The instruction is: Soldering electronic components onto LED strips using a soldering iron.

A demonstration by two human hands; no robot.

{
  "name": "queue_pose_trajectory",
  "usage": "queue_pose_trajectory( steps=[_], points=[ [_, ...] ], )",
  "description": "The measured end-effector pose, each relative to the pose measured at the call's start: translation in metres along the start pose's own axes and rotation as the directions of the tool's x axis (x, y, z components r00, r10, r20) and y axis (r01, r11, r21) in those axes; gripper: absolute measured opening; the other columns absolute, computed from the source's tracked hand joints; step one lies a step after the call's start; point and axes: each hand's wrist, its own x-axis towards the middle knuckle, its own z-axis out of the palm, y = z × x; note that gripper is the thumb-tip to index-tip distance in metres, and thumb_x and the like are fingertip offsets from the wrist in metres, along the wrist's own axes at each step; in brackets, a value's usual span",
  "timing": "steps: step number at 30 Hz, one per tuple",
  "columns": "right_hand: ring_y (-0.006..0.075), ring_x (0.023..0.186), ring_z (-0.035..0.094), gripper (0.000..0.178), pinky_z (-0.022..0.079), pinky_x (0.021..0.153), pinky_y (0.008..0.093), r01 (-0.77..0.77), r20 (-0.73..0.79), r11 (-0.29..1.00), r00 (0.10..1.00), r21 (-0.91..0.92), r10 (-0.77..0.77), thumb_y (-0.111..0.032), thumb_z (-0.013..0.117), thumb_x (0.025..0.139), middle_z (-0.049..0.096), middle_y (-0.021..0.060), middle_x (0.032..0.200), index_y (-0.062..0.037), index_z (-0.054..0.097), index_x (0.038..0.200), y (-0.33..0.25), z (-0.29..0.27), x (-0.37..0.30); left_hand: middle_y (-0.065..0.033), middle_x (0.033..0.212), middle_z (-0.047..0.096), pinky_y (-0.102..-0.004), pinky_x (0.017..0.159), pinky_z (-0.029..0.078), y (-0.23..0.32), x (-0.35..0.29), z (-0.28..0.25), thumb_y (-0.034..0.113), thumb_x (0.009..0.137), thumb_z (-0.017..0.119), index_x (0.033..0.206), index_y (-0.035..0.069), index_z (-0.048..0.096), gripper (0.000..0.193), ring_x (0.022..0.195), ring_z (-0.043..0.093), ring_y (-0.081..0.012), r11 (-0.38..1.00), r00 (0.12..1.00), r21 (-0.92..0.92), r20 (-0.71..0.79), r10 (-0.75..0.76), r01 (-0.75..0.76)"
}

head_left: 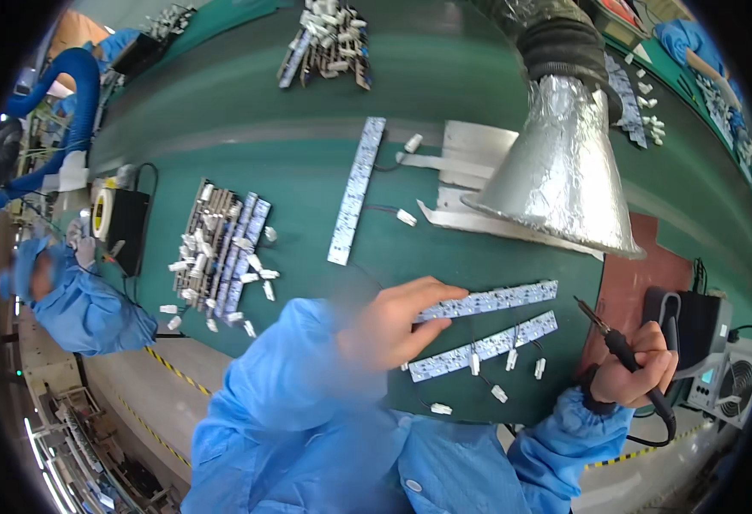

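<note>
My left hand (397,321) pinches the left end of a narrow white circuit board strip (513,297) between thumb and fingers. Below that strip, nearer to me, lies a second circuit board strip (483,347), roughly parallel, with thin dark wires and white connectors (499,393) around it. In my right hand (637,373) is a soldering iron (619,345), held by its black handle. Its bare metal tip points up and left, to the right of the strips' ends and apart from them. The iron's cable loops below my right hand.
A foil-covered extraction hood (556,171) hangs over the far right of the green table. One strip (357,193) lies beyond my left hand. Strips are stacked at left (243,248) and piled far back (329,43). A reddish mat (641,257) and black device (693,325) sit right; a co-worker (84,300) is left.
</note>
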Motion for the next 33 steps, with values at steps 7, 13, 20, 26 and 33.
queue_pose_trajectory(
  steps=[7,13,20,26,33],
  points=[
    [0.0123,0.050,0.027,0.037,0.024,0.051,0.0314,-0.061,0.025,0.998,0.998,-0.002,0.061,-0.017,0.042,0.097,0.028,0.0050,0.052,-0.0086,0.027,0.063,0.014,-0.003,-0.012,-0.0177,0.109,0.066,-0.0361,0.082,0.053,0.005,0.003,0.002,-0.001,0.083,0.071,0.121,-0.002,0.064,0.039,0.096,0.067,-0.0330,1.000,1.000,0.022,0.023,-0.011,0.011],
    [0.0127,0.045,0.027,0.035,0.025,0.042,0.0303,0.083,0.135,0.997,0.987,-0.001,-0.082,-0.012,0.045,0.096,0.029,0.0047,0.053,-0.0070,0.030,0.064,0.019,0.008,-0.009,-0.0188,0.104,0.068,-0.0349,0.081,0.052,0.010,0.002,0.000,-0.003,0.083,0.070,0.116,-0.003,0.065,0.034,0.092,0.067,-0.0325,0.990,0.998,0.129,-0.033,-0.053,0.057],
    [0.0119,0.045,0.026,0.035,0.022,0.042,0.0297,0.002,0.232,0.998,0.973,-0.066,0.014,-0.014,0.042,0.097,0.031,0.0050,0.052,-0.0071,0.031,0.065,0.015,0.000,-0.009,-0.0190,0.103,0.068,-0.0351,0.083,0.052,0.005,0.004,0.002,-0.004,0.082,0.070,0.116,-0.003,0.065,0.034,0.093,0.068,-0.0328,0.996,0.999,0.080,-0.011,-0.032,0.032],
    [0.0114,0.046,0.028,0.035,0.021,0.043,0.0297,0.001,0.266,0.997,0.964,-0.083,0.021,-0.015,0.042,0.097,0.032,0.0042,0.053,-0.0069,0.031,0.065,0.014,0.001,-0.009,-0.0192,0.104,0.068,-0.0351,0.084,0.052,0.010,0.002,0.004,-0.004,0.081,0.070,0.116,-0.004,0.065,0.035,0.094,0.068,-0.0326,0.992,0.993,0.049,-0.022,-0.115,0.116],
    [0.0109,0.046,0.029,0.035,0.022,0.045,0.0299,0.019,0.292,0.995,0.956,-0.101,0.012,-0.015,0.042,0.097,0.033,0.0039,0.054,-0.0066,0.032,0.065,0.014,0.002,-0.008,-0.0193,0.103,0.068,-0.0350,0.083,0.052,0.010,0.003,0.005,-0.005,0.081,0.070,0.116,-0.004,0.065,0.035,0.094,0.068,-0.0325,0.995,0.996,0.046,-0.027,-0.089,0.090]
  ],
)
